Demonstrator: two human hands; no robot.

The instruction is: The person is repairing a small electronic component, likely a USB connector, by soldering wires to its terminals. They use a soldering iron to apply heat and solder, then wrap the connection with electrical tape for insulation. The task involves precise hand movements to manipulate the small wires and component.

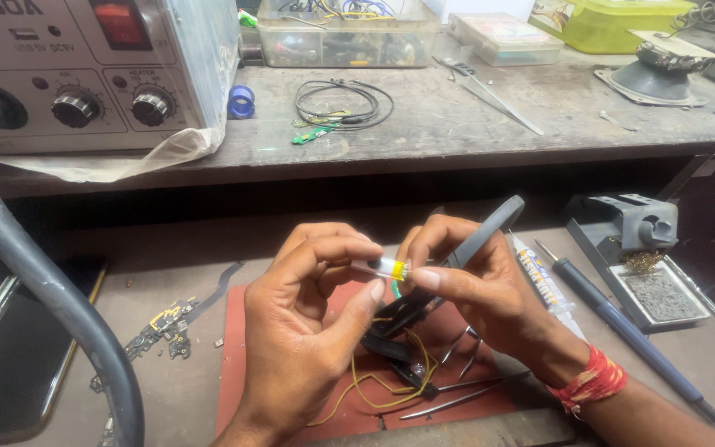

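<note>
Silver cell (pixel 384 267), fingertip grip, both hands

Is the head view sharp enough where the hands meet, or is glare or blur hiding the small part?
Head view: even, soft light; the small cylindrical cell is sharp, pinched by the left hand and right hand; faint sheen on its silver wrap, no blown glare; the shelf gap behind lies in deep shadow; frame edges slightly soft.

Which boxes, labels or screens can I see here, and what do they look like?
Grey rework station front panel: upper left, red display, two black knobs.
Clear plastic parts box: back shelf, holds wires.
Flat clear lidded case: to its right.
Yellow-green plastic tub: far right.
White printed syringe tube: beside right hand.
</note>
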